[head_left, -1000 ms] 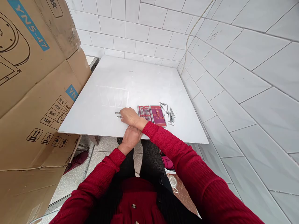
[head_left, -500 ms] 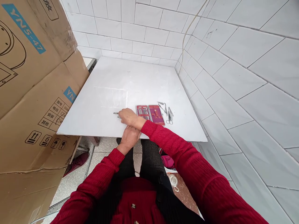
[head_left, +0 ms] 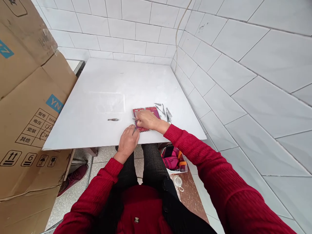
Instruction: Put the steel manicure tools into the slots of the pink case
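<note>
An open manicure case (head_left: 153,111) with a red and purple lining lies near the front of the white table. My right hand (head_left: 147,119) is over its left half, fingers pinched on a small metal nail clipper (head_left: 135,119); its far end is hidden by the fingers. My left hand (head_left: 127,140) lies flat at the case's lower left corner, fingers stretched out and touching the edge. To the left, another nail clipper (head_left: 113,119) rests alone on the table. Right of the case lie several loose metal tools (head_left: 168,113), including cuticle nippers (head_left: 163,110), partly behind my right wrist.
The white table (head_left: 102,78) meets tiled walls at the back and right. A tall cardboard box (head_left: 31,97) stands along the left side. Below the table are a bin of pink items (head_left: 172,161), a brown board (head_left: 191,191) and a dark red shoe (head_left: 74,177).
My right hand has moved right, from the loose clippers to over the case, carrying a clipper. My left hand has shifted out from under the right wrist to the case's corner. The view has turned right.
</note>
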